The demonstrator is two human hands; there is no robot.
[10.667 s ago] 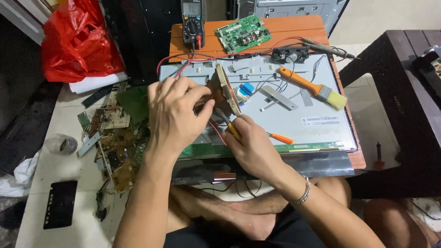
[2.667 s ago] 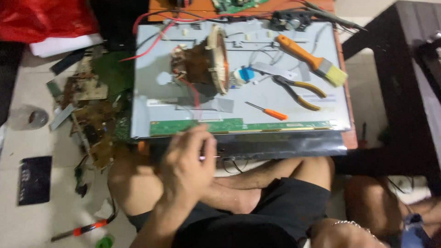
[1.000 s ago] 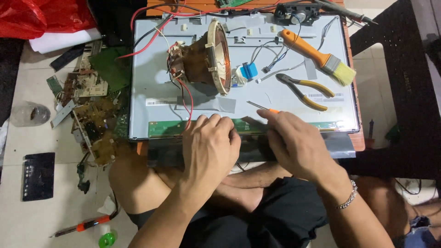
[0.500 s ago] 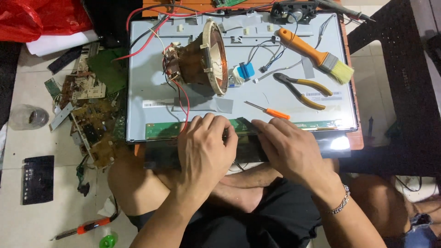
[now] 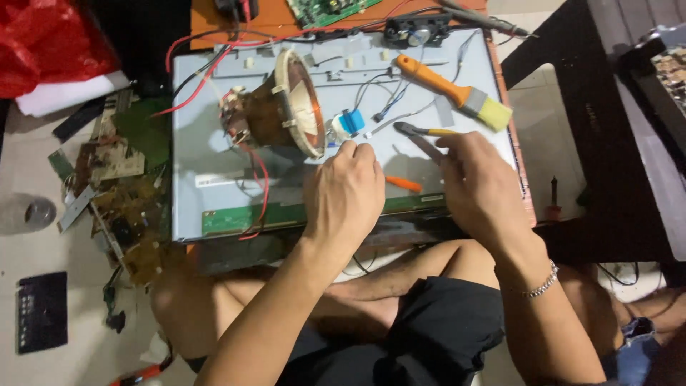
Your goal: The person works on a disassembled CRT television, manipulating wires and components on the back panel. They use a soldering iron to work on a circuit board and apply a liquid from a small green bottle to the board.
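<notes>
Both hands have moved up off the panel's near edge since half a second ago. Pliers (image 5: pixel 421 136) lie on the grey panel (image 5: pixel 214 154), jaws pointing toward the copper coil yoke (image 5: pixel 275 114), yellow handles running away from it. My right hand (image 5: pixel 479 182) is on the handles, fingers curling around them. My left hand (image 5: pixel 346 189) rests loosely curled, empty, between yoke and pliers, beside the orange screwdriver (image 5: pixel 404 184).

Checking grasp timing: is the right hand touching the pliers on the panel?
Touching. In the head view the right hand lies over the pliers, its fingers covering the yellow handles with no gap; only the dark nose sticks out.
</notes>
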